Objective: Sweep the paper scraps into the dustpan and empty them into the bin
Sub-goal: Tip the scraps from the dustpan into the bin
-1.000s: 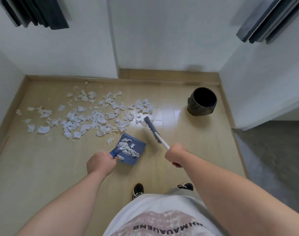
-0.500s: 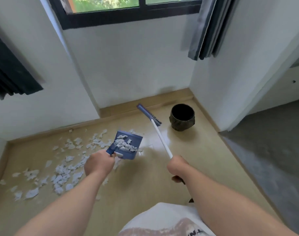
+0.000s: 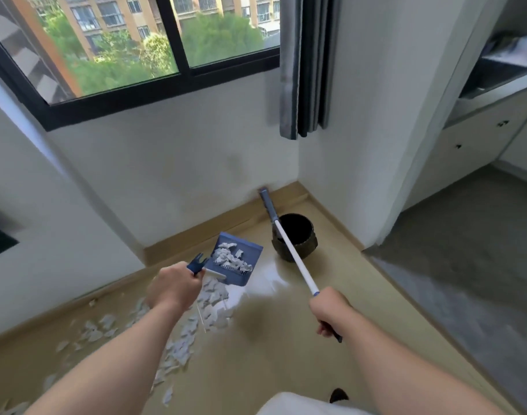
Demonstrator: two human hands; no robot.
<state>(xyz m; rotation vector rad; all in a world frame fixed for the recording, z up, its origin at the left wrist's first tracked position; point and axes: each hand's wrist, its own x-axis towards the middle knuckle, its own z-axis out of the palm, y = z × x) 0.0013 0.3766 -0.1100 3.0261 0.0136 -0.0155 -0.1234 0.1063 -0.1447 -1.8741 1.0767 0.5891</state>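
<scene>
Holding the loaded dustpan [image 3: 254, 255] up beside the bin [image 3: 308, 248], I have my left grip [image 3: 173, 287] clenched around its short blue handle. The pan hangs above the floor [image 3: 271, 339], just left of the bin and not yet over its mouth. A heap of paper scraps [image 3: 227, 257] sits in the pan. They are feather-light and loose, so I judge that any tilt or jerk would spill them. The pan should be kept level until its lip is over the opening. The pan itself looks like stiff, light plastic, and the handle is the only sensible place to hold it. My right grip [image 3: 331, 311] is wrapped around the end of the long-handled brush [image 3: 295, 259], whose white shaft crosses in front of the bin with its head raised near the skirting. Many loose scraps [image 3: 196, 322] lie on the floor below my left arm, so I reckon more rounds are needed.
</scene>
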